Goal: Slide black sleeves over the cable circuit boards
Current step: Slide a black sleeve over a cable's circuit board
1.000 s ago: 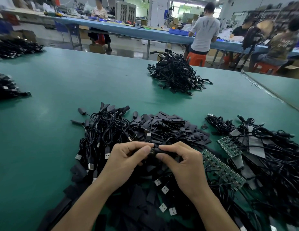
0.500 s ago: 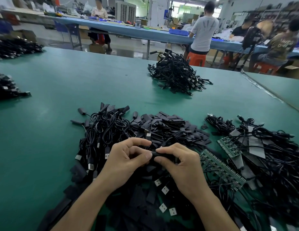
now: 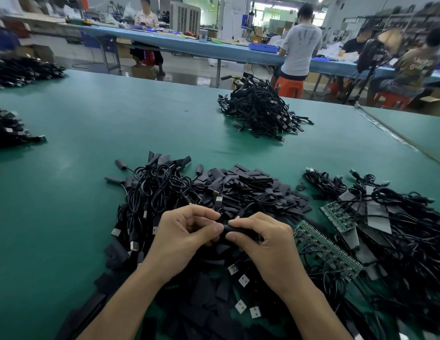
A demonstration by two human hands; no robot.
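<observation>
My left hand (image 3: pixel 183 238) and my right hand (image 3: pixel 264 242) meet over the near middle of the green table, both pinching one black sleeve (image 3: pixel 235 229) between thumb and fingers. The circuit board inside it is hidden. A heap of loose flat black sleeves (image 3: pixel 253 190) lies just beyond my hands. Left of it sits a bundle of black cables (image 3: pixel 156 190) with sleeved ends. Bare green circuit board strips (image 3: pixel 328 250) lie to the right among tangled cables (image 3: pixel 410 231).
A big pile of finished cables (image 3: pixel 259 110) sits at the far middle of the green table (image 3: pixel 66 192). Two more cable piles (image 3: pixel 8 130) lie at the left edge. Silver USB plugs (image 3: pixel 241 280) lie under my wrists. Several people work at a blue bench (image 3: pixel 189 45) behind.
My fingers have shifted along the sleeve, with the left thumb and fingers closing in towards the right hand. Both hands stay in the same place over the pile.
</observation>
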